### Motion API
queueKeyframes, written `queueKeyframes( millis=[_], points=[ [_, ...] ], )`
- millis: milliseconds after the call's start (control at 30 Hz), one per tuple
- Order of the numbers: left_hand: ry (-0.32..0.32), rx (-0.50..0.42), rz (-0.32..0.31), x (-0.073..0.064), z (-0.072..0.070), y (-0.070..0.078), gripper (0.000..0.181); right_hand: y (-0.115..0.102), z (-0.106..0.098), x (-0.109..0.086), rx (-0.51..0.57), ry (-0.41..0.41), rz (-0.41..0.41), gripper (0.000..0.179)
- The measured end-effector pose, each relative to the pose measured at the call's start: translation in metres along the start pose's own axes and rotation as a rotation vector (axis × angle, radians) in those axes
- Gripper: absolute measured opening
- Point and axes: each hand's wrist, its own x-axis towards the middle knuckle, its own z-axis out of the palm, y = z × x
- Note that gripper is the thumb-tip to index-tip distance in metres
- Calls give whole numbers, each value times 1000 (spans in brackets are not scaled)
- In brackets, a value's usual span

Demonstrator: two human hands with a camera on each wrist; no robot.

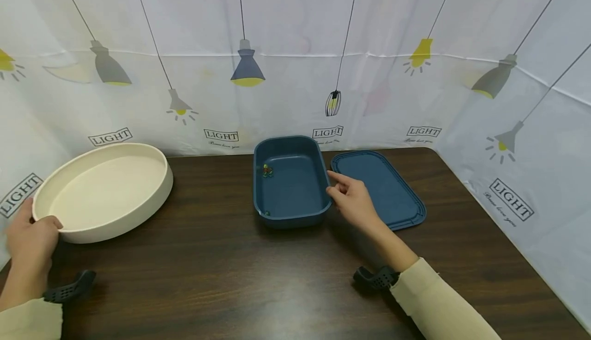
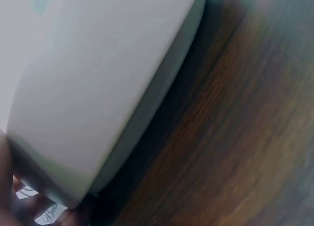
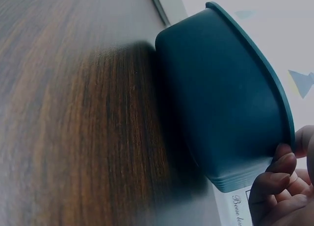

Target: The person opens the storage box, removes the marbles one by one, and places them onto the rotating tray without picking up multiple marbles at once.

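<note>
My left hand [image 1: 33, 237] grips the near-left edge of a round cream tray [image 1: 106, 191], with the thumb over its rim. In the left wrist view the tray's pale side [image 2: 147, 106] fills much of the picture, and the fingers show only in the lower left corner. A deep blue rectangular container [image 1: 295, 222] stands mid-table at the back. My right hand [image 1: 354, 199] pinches its right rim between thumb and finger; the right wrist view shows the other fingers [image 3: 267, 187] curled below. Inside the container lie a small multicoloured item [image 1: 268, 171] and a tiny green piece [image 1: 267, 213].
A flat blue lid [image 1: 383, 188] lies on the dark wooden table [image 1: 231, 273], right of the container and behind my right hand. A white curtain [image 1: 295, 17] printed with lamps hangs along the table's back and right sides.
</note>
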Motion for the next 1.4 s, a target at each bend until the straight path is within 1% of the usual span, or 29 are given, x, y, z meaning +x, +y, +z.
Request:
queueKeyframes(
  millis=[133, 233, 333, 633, 767, 900, 967, 1067, 1133, 1233, 1400],
  points=[
    [-35, 40, 41, -1, 3, 5, 93, 0, -1, 0, 15, -1, 15, 49],
    [-43, 47, 66, -3, 7, 7, 93, 0, -2, 1, 29, -2, 33, 49],
    [-64, 53, 82, -6, 10, 9, 93, -1, -3, 1, 45, 2, 48, 48],
    [-192, 116, 157, -8, 16, 12, 94, -3, -6, 3, 66, 0, 63, 48],
    [-215, 123, 150, -8, 19, 15, 94, -4, -7, 2, 76, 5, 77, 48],
    [-220, 131, 129, -10, 20, 17, 93, -3, -8, 2, 89, 4, 86, 48],
    [-223, 138, 135, -11, 22, 17, 93, -1, -8, 2, 93, 5, 87, 47],
    [-228, 161, 171, -13, 26, 18, 93, 1, -8, 3, 102, 6, 90, 47],
    [-238, 176, 211, -13, 29, 18, 93, 3, -9, 3, 104, 8, 93, 47],
    [-260, 197, 252, -13, 32, 20, 91, 3, -11, 4, 113, 9, 98, 47],
    [-293, 206, 286, -14, 37, 23, 92, 0, -12, 4, 116, 16, 102, 48]
  ],
)
